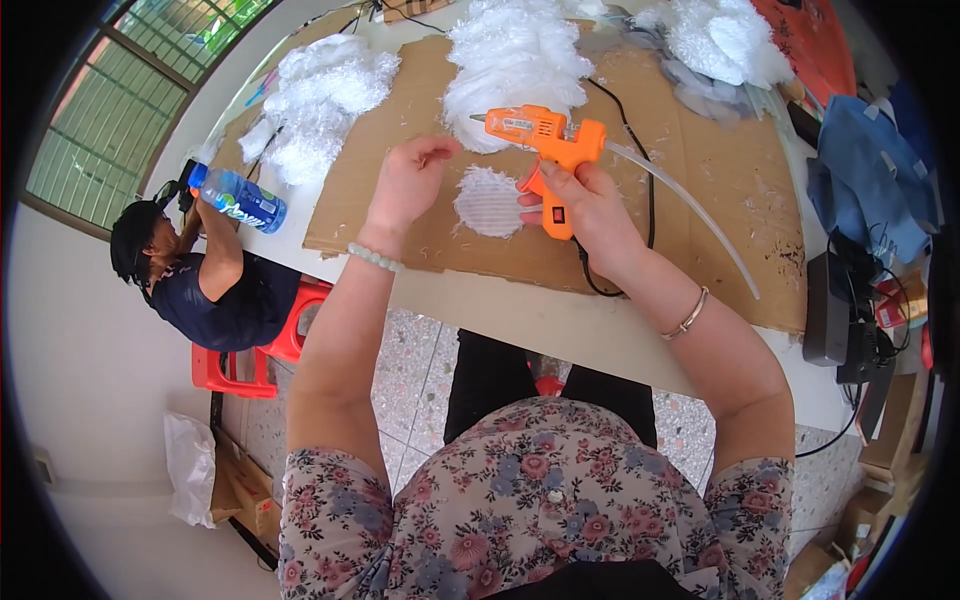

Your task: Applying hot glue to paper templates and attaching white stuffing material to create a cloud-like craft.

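Note:
My right hand (592, 205) is wrapped round the handle of an orange hot glue gun (570, 150), its nozzle pointing left. A long translucent glue stick (690, 205) sticks out of the gun's back and bends down to the right. My left hand (408, 180) hovers left of the nozzle, fingers curled and pressed together; whatever they may pinch is too small to make out. Between my hands, a round white fringed piece (488, 202) lies on the brown cardboard (400, 255). Just beyond the gun is a stack of fluffy white material (515, 60).
More white fluffy heaps lie at the far left (320, 100) and far right (720, 45). A water bottle (240, 198) is at the left table edge, near a seated person (215, 270). The gun's black cord (650, 200) crosses the cardboard. Blue cloth (870, 175) lies at right.

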Motion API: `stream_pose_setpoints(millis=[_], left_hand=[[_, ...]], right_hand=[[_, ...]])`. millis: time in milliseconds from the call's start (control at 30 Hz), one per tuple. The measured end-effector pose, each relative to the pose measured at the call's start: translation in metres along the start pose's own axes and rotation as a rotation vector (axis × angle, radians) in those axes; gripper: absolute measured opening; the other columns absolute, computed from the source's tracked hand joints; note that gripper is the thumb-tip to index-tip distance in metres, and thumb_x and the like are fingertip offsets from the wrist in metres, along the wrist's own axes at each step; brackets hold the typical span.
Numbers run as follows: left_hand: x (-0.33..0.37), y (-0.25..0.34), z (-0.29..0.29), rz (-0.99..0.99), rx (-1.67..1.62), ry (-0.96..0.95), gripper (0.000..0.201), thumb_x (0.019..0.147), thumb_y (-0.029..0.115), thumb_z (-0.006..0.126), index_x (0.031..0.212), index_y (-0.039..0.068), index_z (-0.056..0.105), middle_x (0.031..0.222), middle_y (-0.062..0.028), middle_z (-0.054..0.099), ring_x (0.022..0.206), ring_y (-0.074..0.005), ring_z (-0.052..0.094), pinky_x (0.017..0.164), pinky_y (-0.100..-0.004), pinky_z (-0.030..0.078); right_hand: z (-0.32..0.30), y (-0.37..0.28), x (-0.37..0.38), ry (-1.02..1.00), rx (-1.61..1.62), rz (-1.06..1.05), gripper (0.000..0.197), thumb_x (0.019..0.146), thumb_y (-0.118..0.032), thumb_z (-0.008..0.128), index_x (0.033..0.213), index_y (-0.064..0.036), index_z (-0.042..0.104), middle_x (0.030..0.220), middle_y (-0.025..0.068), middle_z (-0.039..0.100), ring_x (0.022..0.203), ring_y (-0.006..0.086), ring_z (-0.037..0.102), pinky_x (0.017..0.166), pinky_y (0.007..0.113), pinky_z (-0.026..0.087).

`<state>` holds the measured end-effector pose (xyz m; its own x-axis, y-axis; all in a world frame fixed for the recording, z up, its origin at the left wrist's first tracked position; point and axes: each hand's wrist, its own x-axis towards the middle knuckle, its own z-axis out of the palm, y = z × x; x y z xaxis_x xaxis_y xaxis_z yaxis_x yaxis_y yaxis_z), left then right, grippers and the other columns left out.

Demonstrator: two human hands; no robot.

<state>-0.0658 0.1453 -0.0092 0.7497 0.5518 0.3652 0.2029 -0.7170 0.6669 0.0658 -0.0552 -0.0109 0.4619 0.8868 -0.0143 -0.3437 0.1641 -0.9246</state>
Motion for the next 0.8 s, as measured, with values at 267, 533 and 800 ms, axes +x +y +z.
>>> stream_pose_setpoints(millis=[267,533,800], left_hand=[[-0.013,0.023,0.013,-0.201,0.139,0.003,0.019,0.078,0.017,0.065,0.09,0.003,0.069,0.085,-0.0131,0.068,0.078,-0.0238,0.065,0.073,-0.0326,0.051],[-0.006,-0.001,0.014,-0.292,0.104,0.005,0.017,0.077,0.015,0.062,0.086,0.001,0.068,0.078,-0.0145,0.068,0.075,-0.0267,0.065,0.071,-0.0342,0.051],[-0.006,-0.001,0.013,-0.304,0.065,0.011,0.016,0.078,0.014,0.061,0.085,0.001,0.068,0.079,-0.0148,0.068,0.076,-0.0279,0.065,0.072,-0.035,0.051]], right_hand=[[-0.017,-0.043,0.003,-0.089,-0.547,0.027,0.032,0.093,-0.025,0.053,0.105,0.004,0.056,0.09,0.0065,0.061,0.078,0.0129,0.057,0.068,0.027,0.049],[-0.008,-0.05,-0.007,-0.212,-1.15,-0.15,0.033,0.086,-0.027,0.057,0.094,0.0046,0.058,0.072,0.0156,0.058,0.071,0.0249,0.057,0.067,0.035,0.044],[-0.002,-0.029,-0.004,-0.179,-1.223,-0.235,0.033,0.088,-0.028,0.054,0.089,0.0054,0.055,0.08,0.0207,0.059,0.079,0.0361,0.057,0.071,0.041,0.044]])
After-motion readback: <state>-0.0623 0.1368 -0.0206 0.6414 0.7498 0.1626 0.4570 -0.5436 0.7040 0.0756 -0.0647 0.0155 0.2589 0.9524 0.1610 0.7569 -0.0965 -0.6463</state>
